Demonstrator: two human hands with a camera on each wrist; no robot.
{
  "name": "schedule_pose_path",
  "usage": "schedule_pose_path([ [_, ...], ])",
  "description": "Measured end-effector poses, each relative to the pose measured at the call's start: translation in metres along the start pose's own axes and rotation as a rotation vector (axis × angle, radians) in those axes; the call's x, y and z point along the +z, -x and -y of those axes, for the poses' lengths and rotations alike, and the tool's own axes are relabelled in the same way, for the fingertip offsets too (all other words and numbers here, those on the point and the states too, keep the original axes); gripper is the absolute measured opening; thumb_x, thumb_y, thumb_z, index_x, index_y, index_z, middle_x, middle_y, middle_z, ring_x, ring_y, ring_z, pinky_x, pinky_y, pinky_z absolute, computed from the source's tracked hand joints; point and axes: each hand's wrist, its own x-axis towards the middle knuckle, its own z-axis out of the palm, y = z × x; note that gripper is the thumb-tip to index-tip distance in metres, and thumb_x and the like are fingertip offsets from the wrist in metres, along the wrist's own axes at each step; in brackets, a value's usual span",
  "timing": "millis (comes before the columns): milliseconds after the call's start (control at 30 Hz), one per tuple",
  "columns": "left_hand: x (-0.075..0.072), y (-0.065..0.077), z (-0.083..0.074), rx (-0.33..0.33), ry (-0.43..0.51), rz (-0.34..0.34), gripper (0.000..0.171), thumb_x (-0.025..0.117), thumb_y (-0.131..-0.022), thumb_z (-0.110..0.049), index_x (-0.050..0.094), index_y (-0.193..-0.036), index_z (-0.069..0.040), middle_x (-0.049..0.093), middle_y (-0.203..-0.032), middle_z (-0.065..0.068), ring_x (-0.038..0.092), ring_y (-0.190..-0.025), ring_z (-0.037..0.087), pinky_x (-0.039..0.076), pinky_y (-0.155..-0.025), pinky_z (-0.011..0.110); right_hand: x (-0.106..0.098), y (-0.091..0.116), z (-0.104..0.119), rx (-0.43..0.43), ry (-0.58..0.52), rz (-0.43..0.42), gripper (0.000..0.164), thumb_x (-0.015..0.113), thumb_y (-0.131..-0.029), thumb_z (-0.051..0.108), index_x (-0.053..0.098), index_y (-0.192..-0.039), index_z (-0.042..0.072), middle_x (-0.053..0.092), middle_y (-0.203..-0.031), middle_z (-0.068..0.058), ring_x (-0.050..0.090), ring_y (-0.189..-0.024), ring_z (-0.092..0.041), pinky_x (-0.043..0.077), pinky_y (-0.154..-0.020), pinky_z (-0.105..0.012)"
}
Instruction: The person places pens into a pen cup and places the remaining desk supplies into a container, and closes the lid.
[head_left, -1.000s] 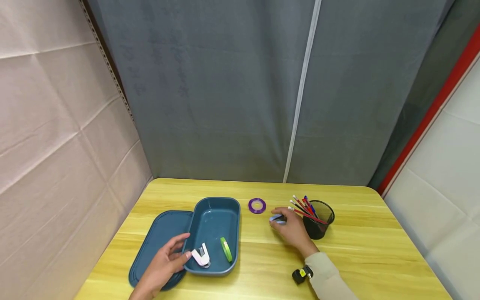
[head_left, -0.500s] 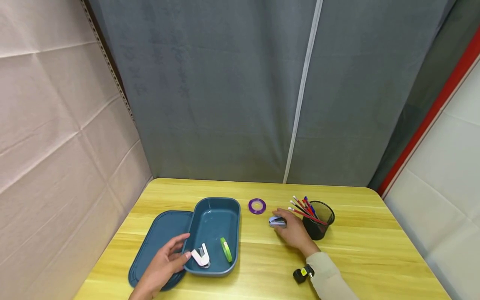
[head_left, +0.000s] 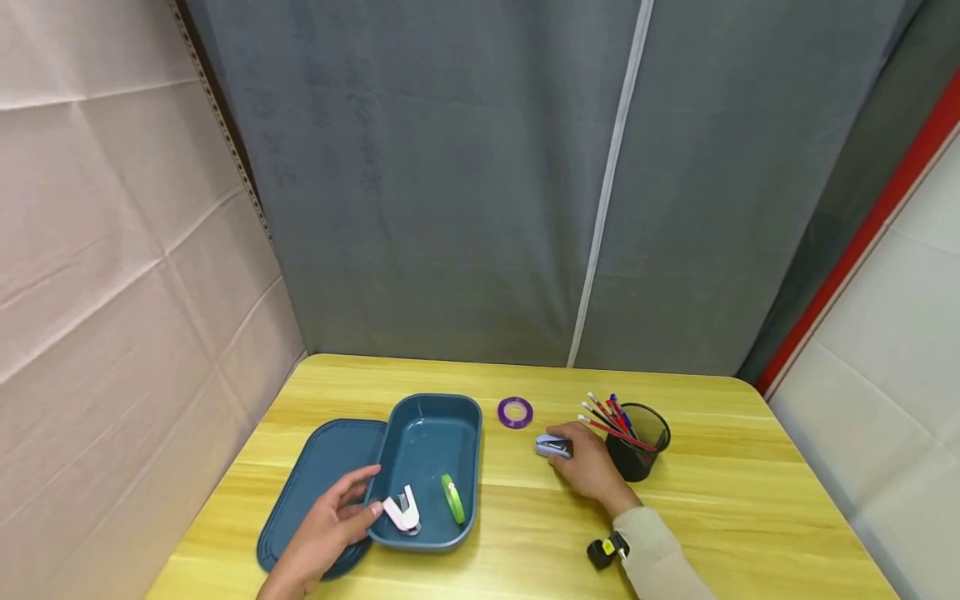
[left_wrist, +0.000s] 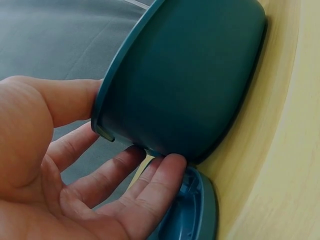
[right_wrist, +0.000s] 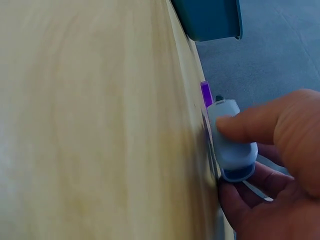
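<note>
My right hand (head_left: 588, 465) pinches a small light blue stapler (head_left: 553, 446) at the tabletop, left of the pen cup. In the right wrist view the thumb presses on the pale stapler (right_wrist: 231, 142), with the fingers on its other side. My left hand (head_left: 333, 521) holds the near left corner of a deep blue box (head_left: 468, 433). In the left wrist view the thumb lies at the rim of the box (left_wrist: 185, 75) and fingertips touch its wall. Inside the box lie a white V-shaped staple remover (head_left: 405, 512) and a slim green object (head_left: 452, 498), whose kind is unclear.
A blue lid (head_left: 318, 467) lies partly under the box's left side. A purple tape roll (head_left: 515, 412) lies between box and stapler. A black mesh pen cup (head_left: 636, 462) with several pencils and pens stands beside my right hand. Grey curtain (head_left: 450, 208) hangs behind the table.
My right hand has shifted slightly toward me with the stapler, which has turned so more of its side shows. The left hand and the box have stayed put.
</note>
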Motion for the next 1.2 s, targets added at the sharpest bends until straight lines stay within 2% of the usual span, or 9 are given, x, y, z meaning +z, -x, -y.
schedule_pose_path([
  [200, -0.001, 0.0, 0.0, 0.0, -0.004, -0.006, 0.061, 0.081, -0.095, -0.023, 0.057, -0.151, -0.023, 0.055, -0.151, 0.023, 0.067, -0.121, 0.032, 0.062, -0.081, 0.048, -0.002, 0.002, 0.007, 0.012, -0.018, -0.01, 0.039, 0.085, -0.087, 0.008, 0.075, -0.125, 0.008, 0.071, -0.121, -0.009, 0.067, -0.106, -0.022, 0.056, -0.093, -0.041],
  [367, -0.001, 0.0, 0.001, 0.001, 0.008, 0.004, 0.061, 0.081, -0.095, -0.023, 0.057, -0.151, -0.023, 0.055, -0.152, 0.023, 0.067, -0.121, 0.032, 0.062, -0.082, 0.049, -0.001, 0.002, 0.016, 0.048, -0.082, 0.003, 0.039, 0.084, -0.089, 0.009, 0.074, -0.126, 0.008, 0.071, -0.122, -0.007, 0.066, -0.106, -0.017, 0.057, -0.092, -0.034],
  [600, -0.002, -0.001, 0.001, 0.011, 0.01, 0.029, 0.062, 0.08, -0.096, -0.024, 0.054, -0.153, -0.021, 0.053, -0.153, 0.025, 0.067, -0.123, 0.034, 0.062, -0.083, 0.05, -0.003, 0.001, 0.034, 0.037, -0.201, 0.012, 0.038, 0.084, -0.089, 0.005, 0.074, -0.126, 0.003, 0.071, -0.12, -0.009, 0.069, -0.106, -0.02, 0.062, -0.093, -0.035],
  [867, -0.001, -0.001, 0.001, 0.013, 0.015, 0.016, 0.06, 0.079, -0.097, -0.021, 0.055, -0.152, -0.022, 0.054, -0.152, 0.024, 0.068, -0.121, 0.032, 0.062, -0.082, 0.051, -0.003, 0.001, 0.053, 0.039, -0.338, 0.049, 0.039, 0.083, -0.09, 0.004, 0.074, -0.127, 0.004, 0.069, -0.121, -0.009, 0.069, -0.11, -0.023, 0.061, -0.094, -0.032],
  [1200, -0.001, -0.002, 0.003, 0.01, 0.023, 0.009, 0.059, 0.078, -0.097, -0.018, 0.056, -0.152, -0.022, 0.054, -0.153, 0.026, 0.067, -0.122, 0.034, 0.062, -0.082, 0.052, -0.001, 0.001, 0.08, -0.017, -0.413, 0.084, 0.041, 0.085, -0.089, 0.008, 0.072, -0.128, 0.005, 0.069, -0.126, -0.011, 0.07, -0.11, -0.024, 0.061, -0.094, -0.032],
])
